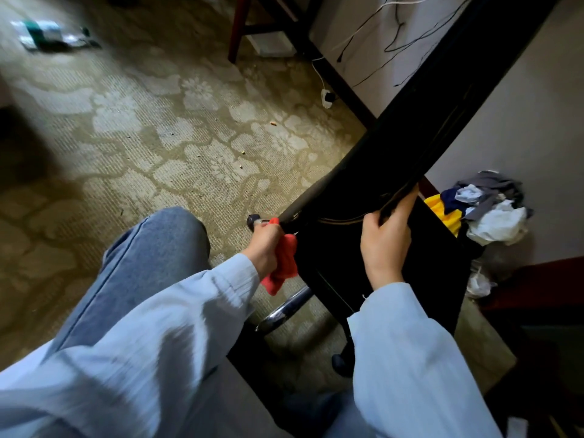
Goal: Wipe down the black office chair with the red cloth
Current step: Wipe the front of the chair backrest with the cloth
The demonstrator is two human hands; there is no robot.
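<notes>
Wiping at the near rim: the left hand [264, 245] bunches the soft red cloth [284, 263] in curled fingers and presses it to the black office chair [395, 147], which lies immediately right of that hand. The right hand [384, 238] grips a piped edge farther right, likely steadying it. The chair's long axis runs diagonally from lower left to upper right, so the smooth dark upholstery extends up and away. Below gleams a chrome tube [286, 308]; beyond lie patterned woven carpet [158, 137] and crumpled clothes [486, 207].
</notes>
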